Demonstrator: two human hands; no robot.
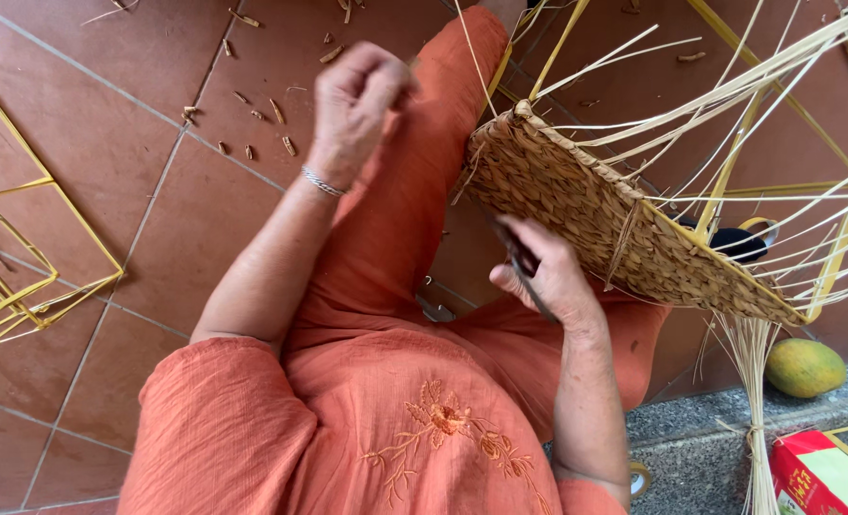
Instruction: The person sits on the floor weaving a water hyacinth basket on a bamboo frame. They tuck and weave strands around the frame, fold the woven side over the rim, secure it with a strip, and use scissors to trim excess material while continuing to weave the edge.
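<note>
floor point(90, 143): red-brown tiles with pale grout lines, takes up most of the view
person: seated, orange dress point(386, 420) with floral embroidery on the chest, legs stretched out ahead
woven panel point(605, 224): half-made brown basket piece, propped on the person's right thigh, tilted, right of centre
loose strands point(729, 86): pale straw-coloured, fan out from the panel's upper edge toward top right, cross over the yellow frame behind
frame right point(829, 257): yellow wire, runs along and past the panel's far edge, partly hidden by strands
frame left point(23, 286): second yellow wire frame lying on the tiles, well apart from both hands
strand bundle point(753, 401): hangs down from the panel's lower corner, tied near the bottom
stone ledge point(701, 439): grey, speckled, bottom right
left hand point(357, 95): raised above the left knee, fingers curled together, blurred; cannot tell what it pinches; silver bracelet point(322, 182) at the wrist
right hand point(548, 272): against the panel's lower edge, fingers closed around a thin dark tool point(524, 267), tip hidden behind the weave
mango point(805, 367): green-yellow, on the ledge
carton point(825, 472): red and green, bottom right corner, cut off by the frame edge
scraps point(262, 114): short brown offcuts scattered on the tiles, upper left of the left hand
</note>
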